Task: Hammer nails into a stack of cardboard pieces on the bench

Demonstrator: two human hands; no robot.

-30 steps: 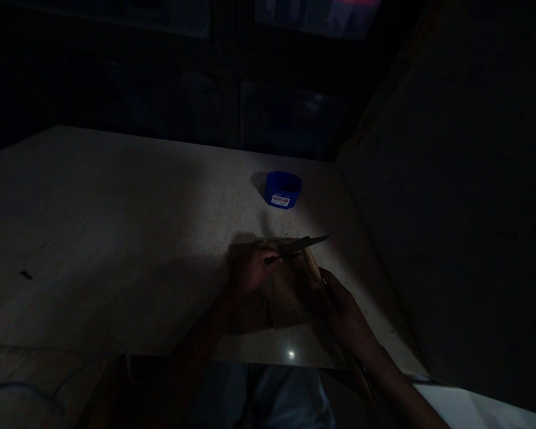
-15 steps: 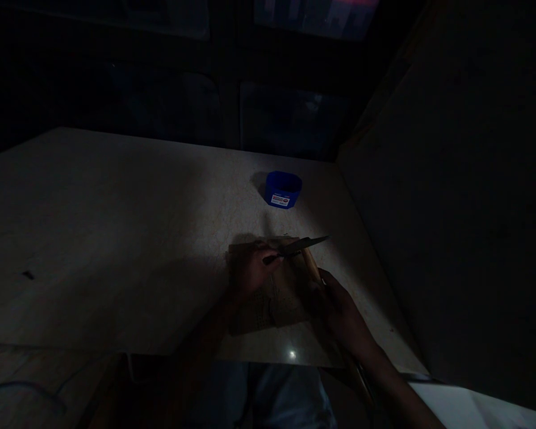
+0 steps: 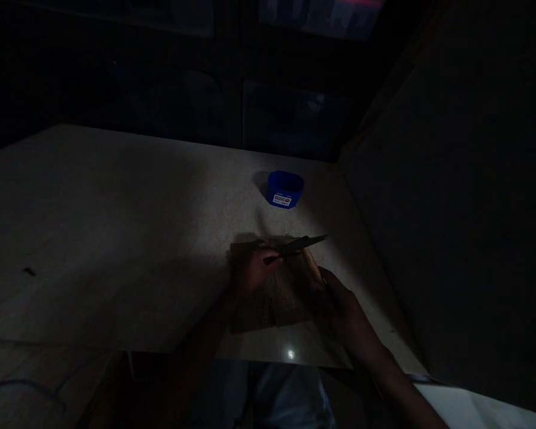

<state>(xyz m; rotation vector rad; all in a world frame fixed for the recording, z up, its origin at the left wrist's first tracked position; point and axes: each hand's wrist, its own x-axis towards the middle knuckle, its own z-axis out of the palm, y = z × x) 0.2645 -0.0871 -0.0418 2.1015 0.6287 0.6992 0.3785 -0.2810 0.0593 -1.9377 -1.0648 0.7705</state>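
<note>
The scene is very dark. A brown board (image 3: 268,298) with rows of small marks lies on the pale table (image 3: 116,226) near its front edge. My left hand (image 3: 249,271) rests on the board's upper left part, fingers closed on a dark pointed blade (image 3: 301,244) that sticks out to the right. My right hand (image 3: 339,301) is closed round a light wooden stick (image 3: 311,265) that lies along the board's right side, just under the blade.
A small blue tub (image 3: 284,189) with a label stands further back on the table. A dark wall (image 3: 451,208) rises along the table's right edge. A small dark speck (image 3: 27,271) lies at the far left. Dark panels fill the background.
The hands, blade and stick have hardly moved. The view has shifted slightly.
</note>
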